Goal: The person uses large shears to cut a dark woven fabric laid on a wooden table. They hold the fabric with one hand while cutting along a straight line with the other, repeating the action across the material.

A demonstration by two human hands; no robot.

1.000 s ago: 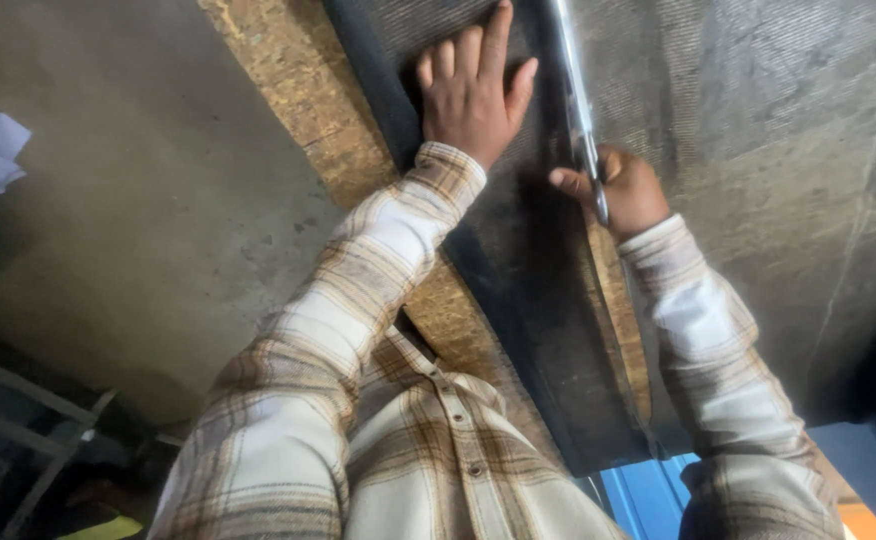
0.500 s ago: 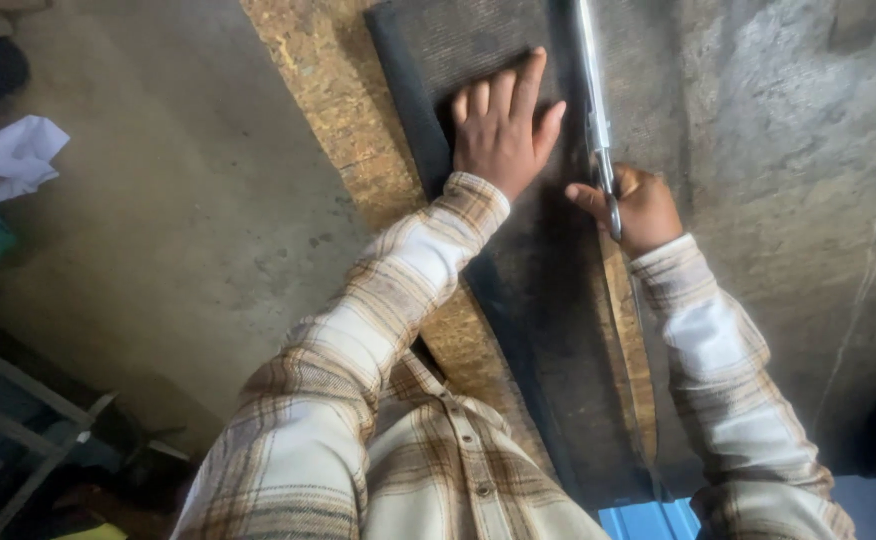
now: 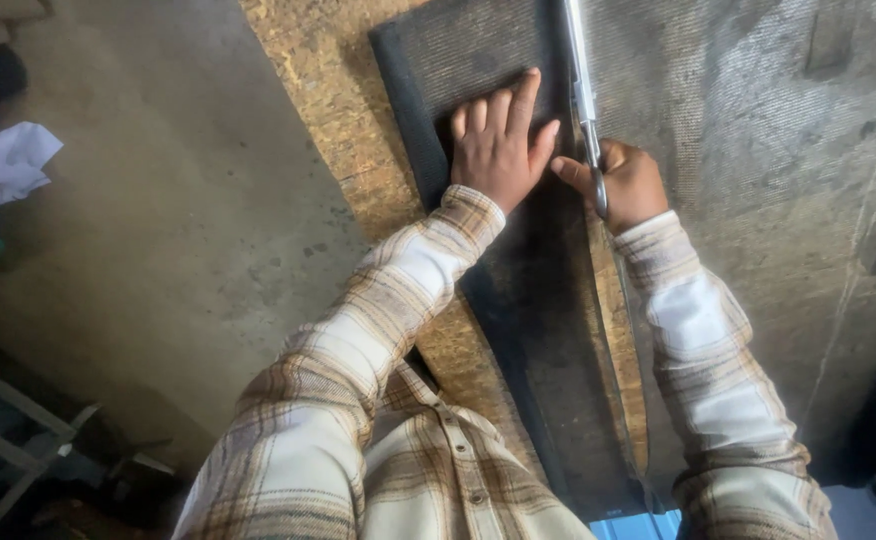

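My left hand (image 3: 498,145) lies flat, fingers spread, on a long dark strip of woven matting (image 3: 528,310). Just to its right, my right hand (image 3: 630,182) grips the handles of long metal scissors (image 3: 580,80), whose blades point away from me along the slit between the strip and the wider grey mat (image 3: 758,130). Behind the scissors the slit runs back towards me and shows the board beneath. Both sleeves are plaid flannel.
The matting rests on a chipboard plank (image 3: 323,95) laid on a concrete floor (image 3: 178,250). White paper (image 3: 3,165) lies at the far left, a metal frame (image 3: 18,440) sits at the lower left, and something blue (image 3: 628,525) shows at the bottom edge.
The view has tilted, so the hands and scissors sit lower in the picture and the strip's far end shows. My left hand stays flat on the strip; my right keeps hold of the scissors.
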